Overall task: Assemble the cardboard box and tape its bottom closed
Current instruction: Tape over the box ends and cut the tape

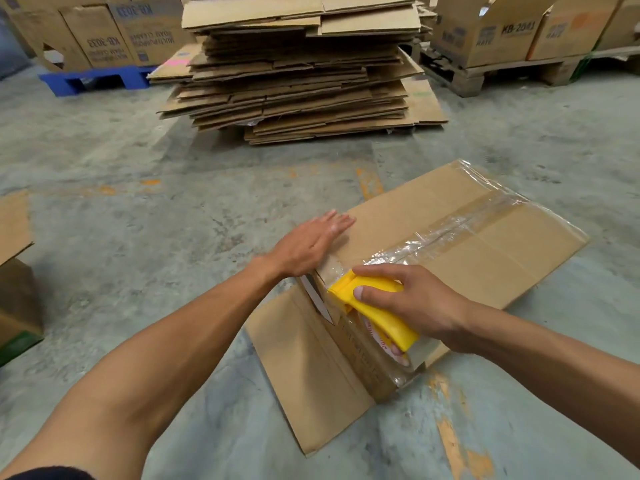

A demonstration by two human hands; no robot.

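A brown cardboard box [491, 258] stands upside down on the concrete floor, its bottom flaps folded shut on top. Clear tape [460, 223] runs along the centre seam from the far edge to the near edge. My left hand [310, 242] lies flat, fingers spread, on the box's near left corner. My right hand [412, 299] grips a yellow tape dispenser [372, 306] at the box's near edge, where the tape turns down onto the side wall. A loose flap [304, 368] of the box lies flat on the floor in front.
A tall stack of flattened cartons [298, 71] sits straight ahead. Printed boxes on a blue pallet [93, 79] stand at the back left, more boxes on a wooden pallet [502, 69] at the back right. Another carton [15, 268] is at the left edge.
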